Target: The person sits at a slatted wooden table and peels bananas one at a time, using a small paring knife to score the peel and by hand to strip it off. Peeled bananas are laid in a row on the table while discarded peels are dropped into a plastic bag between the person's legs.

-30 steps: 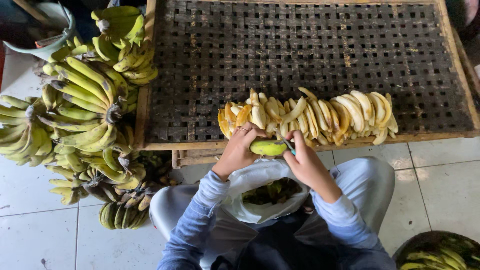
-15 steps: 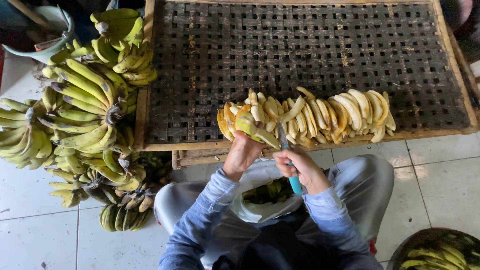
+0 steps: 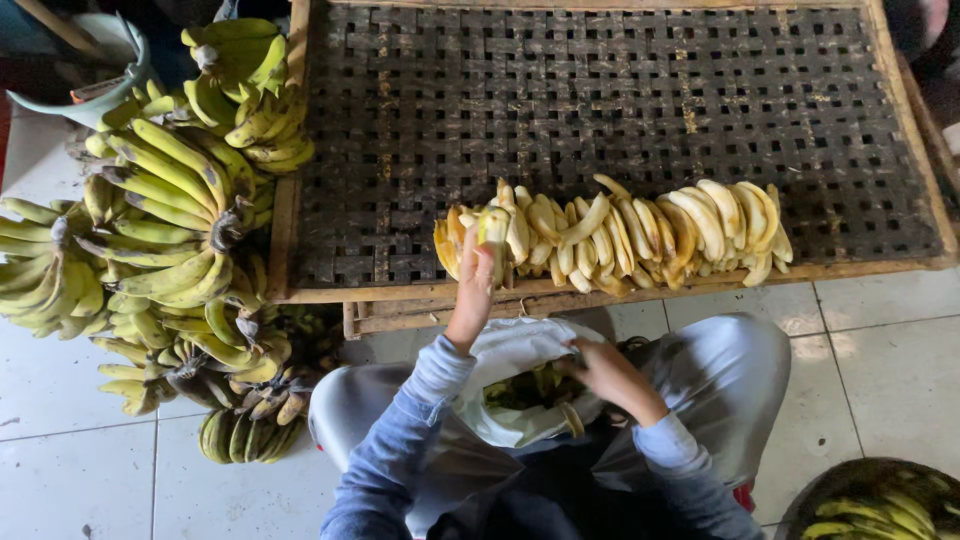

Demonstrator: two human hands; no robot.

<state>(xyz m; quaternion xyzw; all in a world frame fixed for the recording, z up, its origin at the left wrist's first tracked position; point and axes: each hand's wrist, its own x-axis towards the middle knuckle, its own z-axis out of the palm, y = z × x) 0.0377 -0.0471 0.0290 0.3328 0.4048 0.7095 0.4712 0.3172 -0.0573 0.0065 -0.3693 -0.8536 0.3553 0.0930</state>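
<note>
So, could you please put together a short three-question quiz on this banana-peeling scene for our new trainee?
1. True or false: the left hand holds a peeled banana at the row of peeled bananas on the woven rack.
2. Where is the right hand? A) on the rack B) at the white bag on the lap C) on the floor
3. Fill in: the unpeeled bunches lie to the person's ____.

Key: 1 true; 2 B; 3 left.
</note>
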